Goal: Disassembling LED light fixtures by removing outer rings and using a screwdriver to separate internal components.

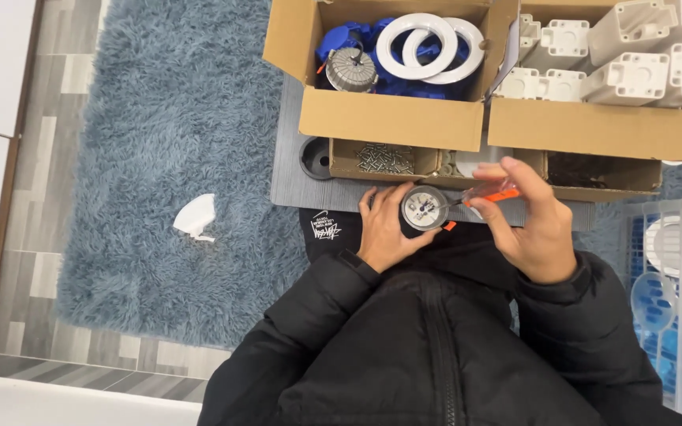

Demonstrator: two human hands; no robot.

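**Inspector A:** Head view: we find the left hand wrapped around a round grey fitting, fingers curled against its rim, its open face turned up. We place it just in front of the grey board, over the person's lap.

**Inspector B:** We confirm. The right hand pinches an orange-handled screwdriver between thumb and fingertips, the metal tip resting inside the fitting. Both hands sit at the board's near edge.

**Inspector A:** On the board we log a shallow tray of screws, and behind it a cardboard box with white rings.

**Inspector B:** Left of the board, we note a white scrap on the blue rug.
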